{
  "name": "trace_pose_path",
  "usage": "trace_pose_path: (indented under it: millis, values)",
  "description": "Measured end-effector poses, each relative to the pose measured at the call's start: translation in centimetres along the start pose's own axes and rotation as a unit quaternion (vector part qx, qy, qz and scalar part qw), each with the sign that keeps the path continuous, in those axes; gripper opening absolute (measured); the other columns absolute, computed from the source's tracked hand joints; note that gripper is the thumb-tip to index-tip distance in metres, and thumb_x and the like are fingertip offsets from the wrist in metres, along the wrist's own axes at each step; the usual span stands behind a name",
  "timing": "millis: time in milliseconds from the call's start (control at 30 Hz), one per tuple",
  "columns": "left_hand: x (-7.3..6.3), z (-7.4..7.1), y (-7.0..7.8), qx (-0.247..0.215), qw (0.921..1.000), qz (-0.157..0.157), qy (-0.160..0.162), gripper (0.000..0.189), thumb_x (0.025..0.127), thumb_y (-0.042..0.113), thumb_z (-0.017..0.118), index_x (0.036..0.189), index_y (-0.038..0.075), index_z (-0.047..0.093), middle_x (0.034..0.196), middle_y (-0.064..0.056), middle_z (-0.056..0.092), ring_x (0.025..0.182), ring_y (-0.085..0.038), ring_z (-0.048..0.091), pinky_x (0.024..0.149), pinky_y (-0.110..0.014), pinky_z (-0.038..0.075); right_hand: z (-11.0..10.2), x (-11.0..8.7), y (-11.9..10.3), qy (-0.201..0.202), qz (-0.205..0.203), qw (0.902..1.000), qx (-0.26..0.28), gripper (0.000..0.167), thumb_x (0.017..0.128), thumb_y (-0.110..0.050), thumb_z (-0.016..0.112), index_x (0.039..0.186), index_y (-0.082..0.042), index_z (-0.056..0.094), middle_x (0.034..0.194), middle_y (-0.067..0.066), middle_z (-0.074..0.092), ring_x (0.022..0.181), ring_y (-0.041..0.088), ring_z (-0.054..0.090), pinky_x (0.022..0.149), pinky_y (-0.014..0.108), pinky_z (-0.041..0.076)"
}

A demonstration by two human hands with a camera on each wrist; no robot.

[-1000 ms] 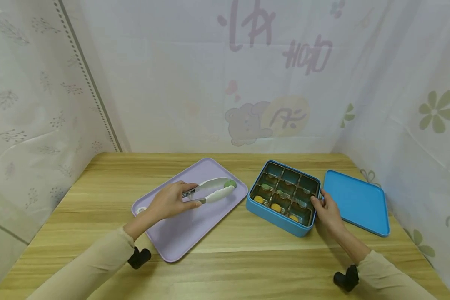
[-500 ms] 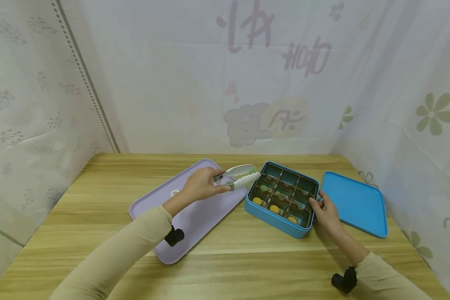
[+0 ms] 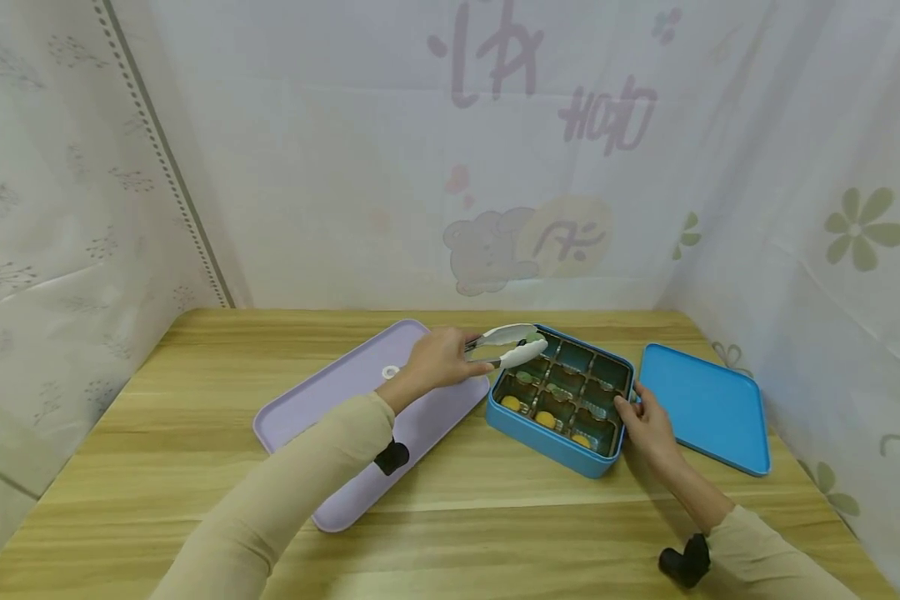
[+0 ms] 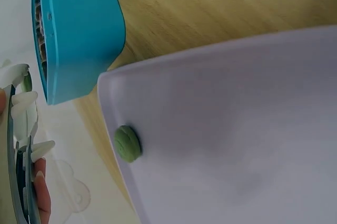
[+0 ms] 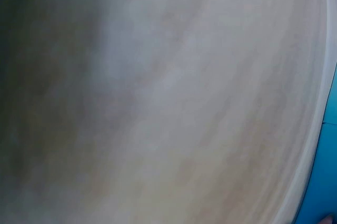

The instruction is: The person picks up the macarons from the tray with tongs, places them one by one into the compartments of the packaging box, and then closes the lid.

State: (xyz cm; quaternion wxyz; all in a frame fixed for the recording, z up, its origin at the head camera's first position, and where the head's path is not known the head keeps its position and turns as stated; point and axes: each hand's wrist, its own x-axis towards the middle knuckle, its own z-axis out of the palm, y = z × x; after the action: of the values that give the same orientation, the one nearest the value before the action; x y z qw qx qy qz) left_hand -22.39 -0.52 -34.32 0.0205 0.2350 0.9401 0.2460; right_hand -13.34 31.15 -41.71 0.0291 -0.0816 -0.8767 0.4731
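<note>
My left hand [image 3: 437, 360] grips white-tipped tongs [image 3: 523, 353] over the far left corner of the blue box [image 3: 543, 446]. A small green piece [image 3: 532, 337] is pinched between the tong tips; the left wrist view shows its green edge [image 4: 27, 82]. The box has a dark divided insert, with yellow rounds [image 3: 546, 419] in the front row and green pieces [image 3: 527, 377] behind them. My right hand [image 3: 648, 423] holds the box's right side, thumb on the rim. Another ridged green piece [image 4: 127, 143] lies near the edge of the lilac tray [image 4: 221, 129].
The tray spans the left of the wooden table [image 3: 450, 533], under my left forearm. A flat blue lid [image 3: 708, 410] lies right of the box. A printed curtain [image 3: 330, 183] hangs behind the table. The right wrist view is mostly blurred, with blue box [image 5: 321, 182] at its edge.
My left hand has carried the tongs and green piece right, from above the tray to over the box's back left compartments. My right hand stays on the box.
</note>
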Motion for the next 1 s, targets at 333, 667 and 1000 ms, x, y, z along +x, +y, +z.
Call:
trace_pose_path:
  millis: [333, 667, 1000]
  values:
    - [1.0, 0.7, 1.1, 0.034, 0.9993, -0.005, 0.011, 0.052, 0.08, 0.041, 0.072, 0.124, 0.015, 0.063, 0.056, 0.005, 0.048, 0.054, -0.011, 0.044, 0.045, -0.025, 0.033, 0.1, -0.2, -0.2, -0.008, -0.006, 0.9998, 0.015, 0.069, 0.101, -0.031, 0.04, 0.148, 0.007, 0.007, 0.078, 0.003, 0.042, 0.057, 0.007, 0.04, 0.056, 0.025, 0.041]
    - [1.6, 1.5, 2.0, 0.097, 0.995, 0.004, 0.025, 0.035, 0.078, 0.043, 0.073, 0.101, 0.017, 0.068, 0.08, 0.002, 0.063, 0.071, -0.016, 0.057, 0.054, -0.031, 0.043, 0.1, -0.3, -0.3, -0.008, 0.0, 0.9999, 0.013, 0.069, 0.101, -0.032, 0.039, 0.148, 0.006, 0.006, 0.081, 0.003, 0.041, 0.06, 0.007, 0.042, 0.059, 0.026, 0.044]
    - [1.6, 1.7, 2.7, 0.156, 0.9874, 0.0, 0.028, 0.036, 0.078, 0.044, 0.073, 0.098, 0.015, 0.067, 0.088, -0.002, 0.063, 0.079, -0.02, 0.061, 0.063, -0.038, 0.051, 0.0, 0.0, -0.1, -0.013, 0.01, 0.9997, 0.018, 0.068, 0.101, -0.03, 0.039, 0.149, 0.004, 0.004, 0.081, 0.002, 0.039, 0.06, 0.007, 0.041, 0.059, 0.026, 0.043]
